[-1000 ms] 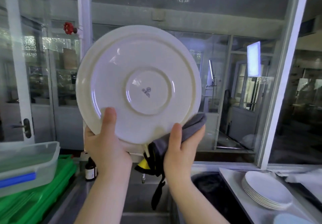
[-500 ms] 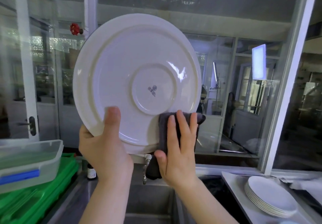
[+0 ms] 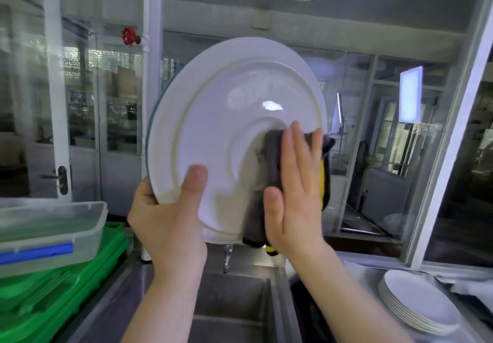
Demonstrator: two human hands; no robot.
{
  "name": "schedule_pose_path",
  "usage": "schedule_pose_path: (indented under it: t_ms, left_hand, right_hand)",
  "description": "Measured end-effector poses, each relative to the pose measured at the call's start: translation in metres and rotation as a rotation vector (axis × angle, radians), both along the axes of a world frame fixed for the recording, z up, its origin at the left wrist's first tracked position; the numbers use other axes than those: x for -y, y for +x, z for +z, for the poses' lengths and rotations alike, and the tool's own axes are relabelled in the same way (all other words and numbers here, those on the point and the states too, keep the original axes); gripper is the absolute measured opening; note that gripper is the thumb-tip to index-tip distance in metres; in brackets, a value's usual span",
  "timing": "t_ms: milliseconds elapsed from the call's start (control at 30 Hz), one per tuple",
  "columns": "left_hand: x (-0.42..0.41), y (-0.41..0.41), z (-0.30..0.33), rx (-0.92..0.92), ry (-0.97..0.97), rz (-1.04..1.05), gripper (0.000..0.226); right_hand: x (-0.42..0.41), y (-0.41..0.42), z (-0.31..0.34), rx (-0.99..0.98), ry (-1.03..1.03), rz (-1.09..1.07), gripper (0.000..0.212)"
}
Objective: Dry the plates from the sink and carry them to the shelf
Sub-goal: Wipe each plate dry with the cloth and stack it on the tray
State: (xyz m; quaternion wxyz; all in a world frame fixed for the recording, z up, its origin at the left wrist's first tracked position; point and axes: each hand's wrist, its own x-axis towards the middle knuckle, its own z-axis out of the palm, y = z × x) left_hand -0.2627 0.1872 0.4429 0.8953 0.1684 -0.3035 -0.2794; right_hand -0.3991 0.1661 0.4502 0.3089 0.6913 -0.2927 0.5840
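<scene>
steel counter | right of sink | carries stack of white plates

Below the raised hands the stainless steel sink basin lies open, hemmed on the left by stacked green plastic trays bearing a clear lidded plastic box, on the right by a stack of white plates.

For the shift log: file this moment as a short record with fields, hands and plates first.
left hand: grips plate by lower rim, thumb on its underside
right hand: flat fingers press grey cloth on plate's underside
plate: tilted up above sink
plate stack: on counter, right
clear tub: atop green trays, left
</scene>
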Motion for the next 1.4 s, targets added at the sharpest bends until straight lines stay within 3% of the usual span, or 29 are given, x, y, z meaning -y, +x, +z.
schedule_pose_path:
  t_ms: [100,200,333,400,600,733,833,967,1033,1100,1233,1300,1400]
  left_hand:
    - [0.000,-0.001,-0.004,0.016,0.025,-0.007,0.016]
    - [0.001,0.000,-0.008,-0.032,0.062,-0.054,0.020]
    - [0.000,0.004,-0.007,-0.015,0.073,-0.052,0.018]
    - [-0.002,0.006,-0.005,0.024,0.077,-0.048,0.025]
    - [-0.003,0.007,-0.008,0.054,0.160,-0.027,0.022]
    - [-0.002,0.009,-0.009,0.136,0.221,0.027,0.026]
    - [-0.002,0.010,-0.010,0.220,0.235,0.043,0.025]
    - [-0.002,0.013,-0.012,0.237,0.224,0.043,0.025]
    - [-0.001,0.013,-0.012,0.265,0.221,0.077,0.025]
    - [0.001,0.009,-0.011,0.302,0.233,0.133,0.025]
    - [0.006,0.007,-0.014,0.322,0.261,0.163,0.027]
    - [0.008,0.009,-0.017,0.332,0.273,0.161,0.029]
    - [0.008,0.012,-0.019,0.405,0.310,0.179,0.030]
  right_hand:
    - [-0.004,0.009,-0.012,-0.208,-0.033,-0.013,0.052]
    - [-0.001,0.002,-0.003,-0.265,-0.061,0.019,0.045]
    - [0.003,-0.004,0.015,0.143,0.007,-0.018,0.039]
    - [0.001,0.003,0.013,0.233,0.024,-0.003,0.041]
    - [-0.005,0.017,0.002,-0.106,-0.122,0.178,0.028]
    - [-0.005,0.019,0.020,-0.113,-0.162,0.205,0.022]
    - [0.001,0.014,0.039,0.015,-0.189,0.199,0.022]
    - [0.008,0.004,0.040,0.444,-0.028,0.214,0.026]
    - [0.006,0.010,0.035,0.539,0.016,0.240,0.028]
    - [0.004,0.021,0.028,0.418,-0.007,0.241,0.027]
    - [0.004,0.038,0.006,-0.014,-0.107,0.299,0.026]
    - [0.006,0.033,0.003,-0.071,-0.125,0.295,0.025]
    - [0.013,0.021,0.002,0.031,-0.087,0.242,0.028]
